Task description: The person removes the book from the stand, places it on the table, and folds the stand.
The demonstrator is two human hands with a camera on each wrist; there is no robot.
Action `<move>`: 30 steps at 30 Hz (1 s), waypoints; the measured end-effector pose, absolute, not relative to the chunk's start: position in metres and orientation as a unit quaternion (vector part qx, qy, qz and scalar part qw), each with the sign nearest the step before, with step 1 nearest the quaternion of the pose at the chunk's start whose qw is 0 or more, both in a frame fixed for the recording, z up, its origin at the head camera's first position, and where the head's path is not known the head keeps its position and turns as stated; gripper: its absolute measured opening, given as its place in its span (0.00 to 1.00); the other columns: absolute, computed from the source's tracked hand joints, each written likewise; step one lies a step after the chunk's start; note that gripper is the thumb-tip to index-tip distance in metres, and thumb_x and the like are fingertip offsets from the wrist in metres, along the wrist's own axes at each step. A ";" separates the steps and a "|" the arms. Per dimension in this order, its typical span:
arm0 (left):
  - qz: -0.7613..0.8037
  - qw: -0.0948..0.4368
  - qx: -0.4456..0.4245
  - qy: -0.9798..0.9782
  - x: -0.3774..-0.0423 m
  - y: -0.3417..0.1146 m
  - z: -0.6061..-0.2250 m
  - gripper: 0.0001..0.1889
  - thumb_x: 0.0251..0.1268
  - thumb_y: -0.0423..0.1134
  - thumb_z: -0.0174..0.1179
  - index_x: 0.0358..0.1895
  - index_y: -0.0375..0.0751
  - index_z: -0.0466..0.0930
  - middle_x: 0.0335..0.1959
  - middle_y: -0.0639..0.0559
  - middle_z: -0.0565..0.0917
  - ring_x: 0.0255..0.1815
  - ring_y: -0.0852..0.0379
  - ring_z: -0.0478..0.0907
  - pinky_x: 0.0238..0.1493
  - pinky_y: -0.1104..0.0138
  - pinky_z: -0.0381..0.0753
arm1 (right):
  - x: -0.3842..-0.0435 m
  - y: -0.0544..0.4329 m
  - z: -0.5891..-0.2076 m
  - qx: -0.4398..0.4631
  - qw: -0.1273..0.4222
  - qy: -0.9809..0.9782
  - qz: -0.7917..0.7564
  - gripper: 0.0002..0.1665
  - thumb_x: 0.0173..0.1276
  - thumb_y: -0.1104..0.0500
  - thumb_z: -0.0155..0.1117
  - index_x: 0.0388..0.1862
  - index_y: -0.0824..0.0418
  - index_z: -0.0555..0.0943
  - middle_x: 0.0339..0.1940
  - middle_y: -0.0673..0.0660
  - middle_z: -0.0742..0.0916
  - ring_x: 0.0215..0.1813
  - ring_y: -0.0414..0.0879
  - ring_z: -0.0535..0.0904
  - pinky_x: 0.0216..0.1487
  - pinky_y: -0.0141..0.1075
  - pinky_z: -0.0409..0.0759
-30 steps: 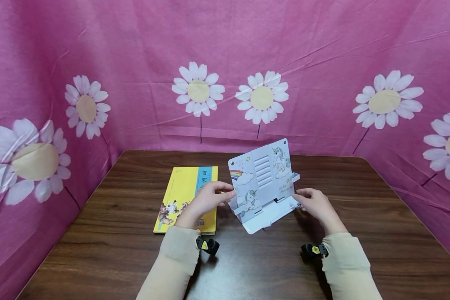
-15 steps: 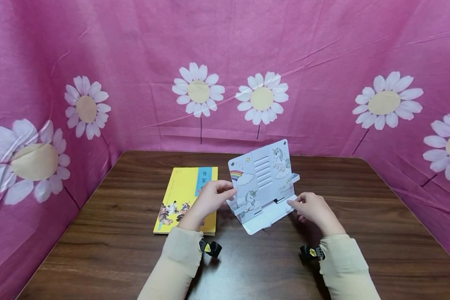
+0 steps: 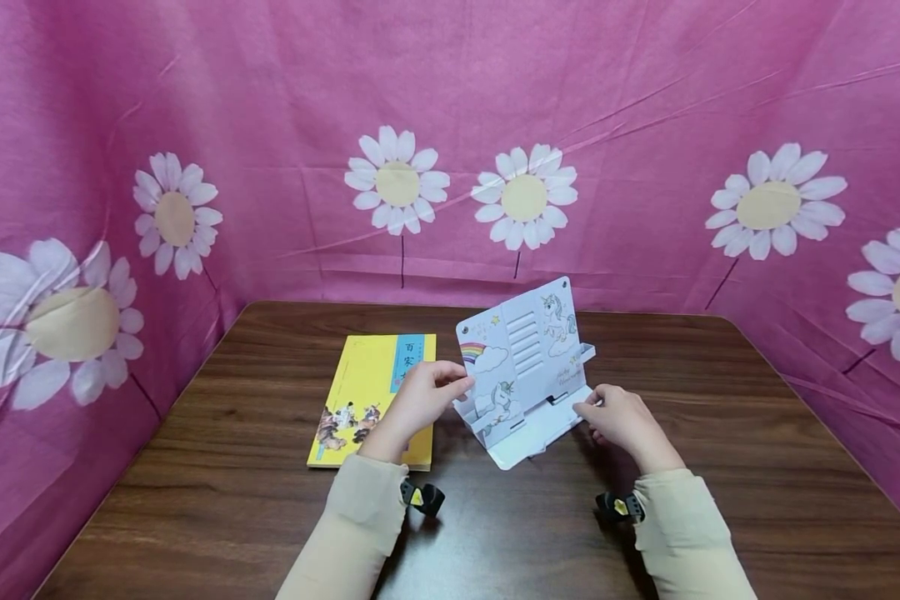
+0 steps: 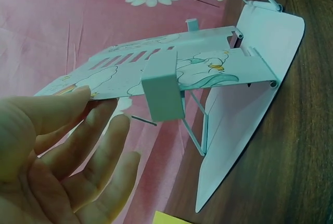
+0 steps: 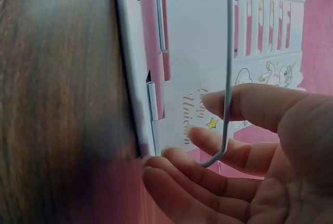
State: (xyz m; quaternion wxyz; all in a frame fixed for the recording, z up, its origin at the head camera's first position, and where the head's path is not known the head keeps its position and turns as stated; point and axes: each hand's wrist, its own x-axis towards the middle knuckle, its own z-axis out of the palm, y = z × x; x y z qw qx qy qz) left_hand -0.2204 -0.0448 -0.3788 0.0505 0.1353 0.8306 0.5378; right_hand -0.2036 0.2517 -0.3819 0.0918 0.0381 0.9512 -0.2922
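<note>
A white metal book stand (image 3: 528, 354) printed with unicorns and a rainbow stands unfolded on the table, its back panel tilted and its base plate (image 4: 276, 36) flat. My left hand (image 3: 420, 400) pinches the left edge of the panel between thumb and index finger; its other fingers (image 4: 104, 174) are loosely bent below. At the stand's front right corner is my right hand (image 3: 626, 421), thumb and fingers curled about the thin wire bar (image 5: 229, 52) at the front of the base. To the left lies a yellow book (image 3: 360, 375), partly hidden by my left hand and wrist.
The dark wooden table (image 3: 232, 500) extends around the stand on every side. Behind it hangs a pink cloth (image 3: 450, 75) with printed white daisies. Small side clips (image 4: 164, 86) jut from the stand's panel.
My right hand has shifted slightly left and inward along the stand's front right corner, onto the wire bar. The panel's upper right corner has moved a little left. My left hand keeps its grip.
</note>
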 end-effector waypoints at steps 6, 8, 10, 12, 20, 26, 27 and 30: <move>0.531 0.063 0.131 0.835 -0.220 -0.045 -0.377 0.11 0.69 0.44 0.62 0.46 0.42 0.87 0.38 0.49 0.87 0.41 0.46 0.83 0.35 0.68 0.79 | -0.205 0.251 -0.382 0.041 0.084 0.954 -0.284 0.17 0.69 0.53 0.55 0.43 0.68 0.78 0.25 0.57 0.85 0.28 0.44 0.82 0.32 0.38 0.77; 0.526 0.072 0.127 0.838 -0.219 -0.045 -0.375 0.12 0.69 0.46 0.62 0.45 0.43 0.87 0.38 0.50 0.87 0.42 0.47 0.83 0.36 0.67 0.78 | -0.206 0.252 -0.383 0.039 0.078 0.956 -0.280 0.17 0.69 0.53 0.55 0.43 0.67 0.78 0.25 0.57 0.85 0.28 0.44 0.81 0.32 0.38 0.75; 0.518 0.077 0.126 0.843 -0.219 -0.045 -0.374 0.12 0.68 0.47 0.62 0.44 0.44 0.87 0.36 0.51 0.87 0.41 0.48 0.82 0.35 0.67 0.76 | -0.206 0.252 -0.384 0.036 0.070 0.958 -0.277 0.16 0.70 0.53 0.54 0.42 0.66 0.78 0.25 0.57 0.85 0.27 0.44 0.81 0.32 0.37 0.74; 0.510 0.080 0.127 0.847 -0.219 -0.045 -0.372 0.11 0.68 0.47 0.63 0.43 0.44 0.87 0.35 0.51 0.86 0.39 0.51 0.81 0.35 0.67 0.76 | -0.207 0.253 -0.385 0.032 0.062 0.958 -0.278 0.16 0.70 0.53 0.54 0.43 0.66 0.78 0.25 0.57 0.85 0.27 0.43 0.80 0.32 0.37 0.73; 0.491 0.072 0.158 0.853 -0.215 -0.046 -0.369 0.09 0.66 0.45 0.65 0.40 0.43 0.88 0.35 0.53 0.86 0.33 0.59 0.77 0.34 0.68 0.76 | -0.208 0.253 -0.391 0.036 0.042 0.957 -0.286 0.20 0.74 0.48 0.53 0.46 0.66 0.77 0.29 0.57 0.85 0.31 0.45 0.81 0.35 0.39 0.74; 0.491 0.071 0.159 0.853 -0.213 -0.046 -0.366 0.10 0.69 0.46 0.62 0.39 0.44 0.87 0.31 0.53 0.84 0.32 0.59 0.75 0.32 0.68 0.73 | -0.207 0.252 -0.388 0.019 0.051 0.967 -0.248 0.28 0.73 0.43 0.55 0.50 0.68 0.77 0.40 0.65 0.84 0.41 0.55 0.79 0.43 0.48 0.77; 0.493 0.071 0.159 0.852 -0.213 -0.046 -0.366 0.10 0.69 0.46 0.62 0.39 0.44 0.86 0.31 0.53 0.84 0.31 0.58 0.75 0.32 0.68 0.73 | -0.206 0.251 -0.388 0.015 0.056 0.969 -0.242 0.30 0.72 0.43 0.55 0.52 0.70 0.76 0.43 0.67 0.84 0.43 0.57 0.79 0.44 0.50 0.78; 0.503 0.066 0.151 0.848 -0.213 -0.046 -0.365 0.10 0.70 0.47 0.61 0.40 0.45 0.86 0.31 0.52 0.83 0.32 0.58 0.75 0.32 0.67 0.73 | -0.205 0.247 -0.385 0.005 0.067 0.972 -0.226 0.37 0.71 0.41 0.57 0.58 0.74 0.74 0.48 0.70 0.84 0.49 0.60 0.80 0.49 0.54 0.79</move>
